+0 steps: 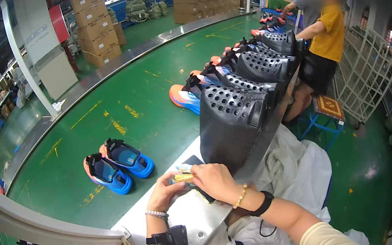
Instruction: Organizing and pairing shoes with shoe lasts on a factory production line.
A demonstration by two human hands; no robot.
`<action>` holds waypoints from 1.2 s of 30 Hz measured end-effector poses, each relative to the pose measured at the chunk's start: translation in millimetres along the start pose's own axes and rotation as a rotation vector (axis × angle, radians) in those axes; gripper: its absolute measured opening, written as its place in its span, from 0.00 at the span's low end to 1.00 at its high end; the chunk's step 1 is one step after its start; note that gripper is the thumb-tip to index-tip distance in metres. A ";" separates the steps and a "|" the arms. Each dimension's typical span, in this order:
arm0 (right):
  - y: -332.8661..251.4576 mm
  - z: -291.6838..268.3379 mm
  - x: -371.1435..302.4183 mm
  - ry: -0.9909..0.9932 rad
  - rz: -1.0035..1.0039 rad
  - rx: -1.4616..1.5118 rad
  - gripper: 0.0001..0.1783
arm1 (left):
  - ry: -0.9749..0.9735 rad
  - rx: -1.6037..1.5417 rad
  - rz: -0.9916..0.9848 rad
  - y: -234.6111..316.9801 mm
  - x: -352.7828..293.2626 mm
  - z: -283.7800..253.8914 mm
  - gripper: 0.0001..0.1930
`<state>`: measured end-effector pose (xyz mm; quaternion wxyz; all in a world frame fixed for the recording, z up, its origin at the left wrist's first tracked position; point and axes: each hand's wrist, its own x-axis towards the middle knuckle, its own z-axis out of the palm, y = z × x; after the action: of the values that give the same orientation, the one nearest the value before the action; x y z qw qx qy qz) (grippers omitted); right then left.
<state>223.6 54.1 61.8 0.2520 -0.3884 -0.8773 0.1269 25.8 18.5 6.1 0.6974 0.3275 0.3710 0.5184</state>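
Between my two hands is a small yellow packet [182,177] with clear or pale edges; its exact kind is too small to make out. My left hand [165,193] pinches it from one side, wearing a beaded bracelet below. From the other side my right hand [214,180] grips it with closed fingers, partly hiding it. Both hands are above the metal worktop [203,229], where a dark flat item [192,161] lies just behind them. Left of the hands, a blue and orange sneaker [128,158] stands beside its mate [107,174] on the green surface.
Large black perforated plastic bins [236,122] stand in a row at the right, alongside several sneakers [186,96]. White cloth [289,159] drapes beside the worktop. A person in a yellow top [331,33] is beyond, near a stool [328,106]. A pale curved rail [43,214] crosses the left.
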 end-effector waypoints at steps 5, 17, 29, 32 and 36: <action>0.8 2.9 3.9 -0.014 -0.048 -0.012 0.08 | 0.006 -0.013 0.001 -0.4 0.1 -3.7 0.16; 2.5 -37.1 8.2 -0.039 0.198 0.713 0.07 | -0.002 0.030 0.025 7.1 6.8 -3.6 0.17; -60.7 -164.6 -21.3 0.772 -1.616 1.039 0.07 | 0.141 0.270 0.164 -23.1 10.5 5.6 0.13; -67.3 -203.8 -66.0 0.342 -1.170 1.235 0.06 | 0.131 0.249 0.155 -16.5 17.1 14.8 0.15; -82.1 -193.9 -66.0 0.513 -1.174 1.289 0.05 | 0.188 0.492 0.297 -20.2 28.6 9.6 0.24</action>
<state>315.4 -44.5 236.4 0.6322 0.3209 -0.6100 0.3539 49.1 40.4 -11.1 0.4762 0.4881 0.4963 0.5374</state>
